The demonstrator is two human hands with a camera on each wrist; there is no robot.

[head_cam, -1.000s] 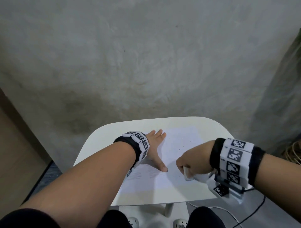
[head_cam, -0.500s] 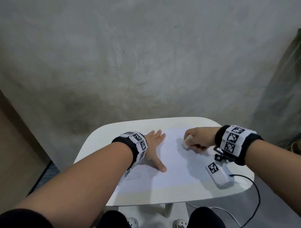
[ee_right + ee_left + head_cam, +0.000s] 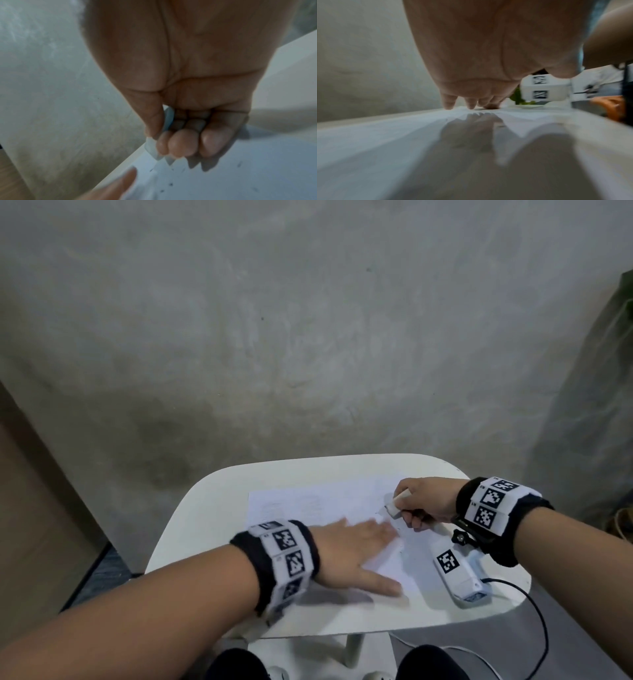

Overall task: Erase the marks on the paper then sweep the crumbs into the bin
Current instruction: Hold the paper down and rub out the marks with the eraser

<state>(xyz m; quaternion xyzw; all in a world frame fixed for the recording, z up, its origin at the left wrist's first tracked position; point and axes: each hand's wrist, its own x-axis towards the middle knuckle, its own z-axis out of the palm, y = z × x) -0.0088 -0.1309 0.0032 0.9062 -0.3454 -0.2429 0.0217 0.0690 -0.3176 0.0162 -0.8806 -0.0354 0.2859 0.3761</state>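
Stage: erasing under way, judged from the eraser (image 3: pixel 394 506) poised at the far right part of the paper (image 3: pixel 308 501) on a small white table (image 3: pixel 205 508).
Right hand: the right hand (image 3: pixel 423 501) pinches the white eraser between thumb and curled fingers; in the right wrist view its lower tip sits at, or just above, the sheet, and contact cannot be confirmed.
Left hand: the left hand (image 3: pixel 356 556) lies flat on the sheet, fingers straight and spread, thumb out to the near side, apparently pinning the paper against the rubbing.
Marks: faint pencil lines (image 3: pixel 284 508) show on the sheet's far left part, so erasing looks unfinished; whether marks remain under the hands cannot be told.
Crumbs: dark specks (image 3: pixel 171 184) dot the paper just below the eraser in the right wrist view, likely rubbings or remnants of strokes; none has been gathered.
Bin: not visible in any view, so its place cannot be given.
Left to do: in all likelihood, clear the remaining lines, then sweep the crumbs off and into the bin; the sweeping step has not begun.
Also on the table: a white tagged camera unit (image 3: pixel 459 573) hangs below the right wrist, close over the table.
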